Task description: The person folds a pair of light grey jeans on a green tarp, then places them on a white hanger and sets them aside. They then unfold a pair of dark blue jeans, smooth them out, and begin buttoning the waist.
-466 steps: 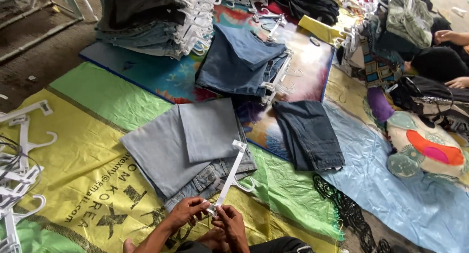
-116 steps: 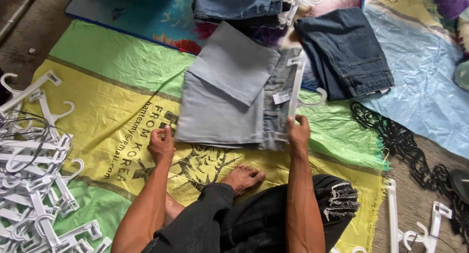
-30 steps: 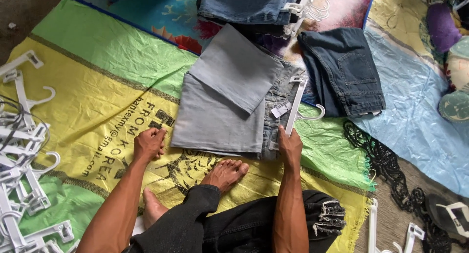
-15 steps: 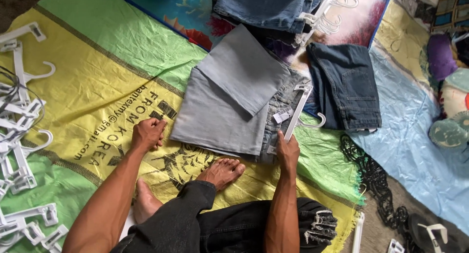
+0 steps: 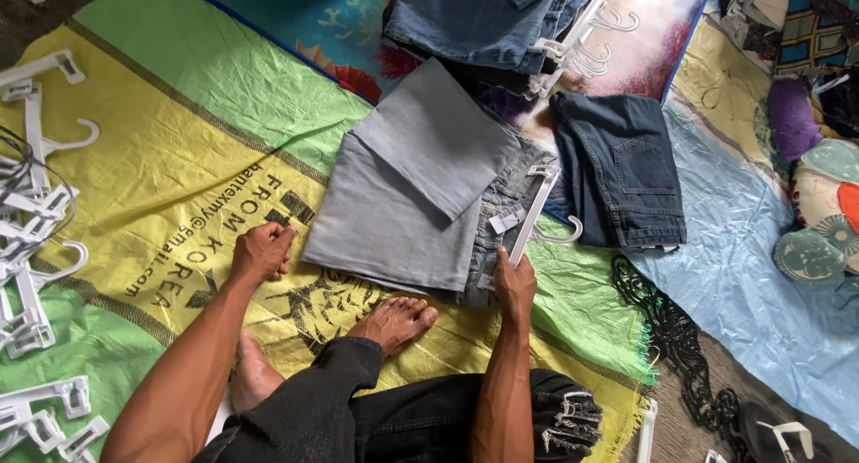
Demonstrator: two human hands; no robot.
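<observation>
Your left hand (image 5: 262,251) curled in a loose fist on the yellow mat (image 5: 152,203), holding nothing, your right hand (image 5: 515,284) pinching the white clip hanger (image 5: 530,220) on folded grey jeans (image 5: 416,190), dark jeans (image 5: 619,169) at 2 o'clock, blue jeans pile (image 5: 488,16) at 12 o'clock

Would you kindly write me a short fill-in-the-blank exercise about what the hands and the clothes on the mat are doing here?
1. The right hand grips the lower end of a white plastic clip ____ on the folded light grey jeans.
2. The left hand rests as a loose fist on the ____ part of the yellow and green woven mat.
3. The folded dark blue jeans lie to the ____ of the grey pair.

Missing words: hanger; yellow; right
</observation>
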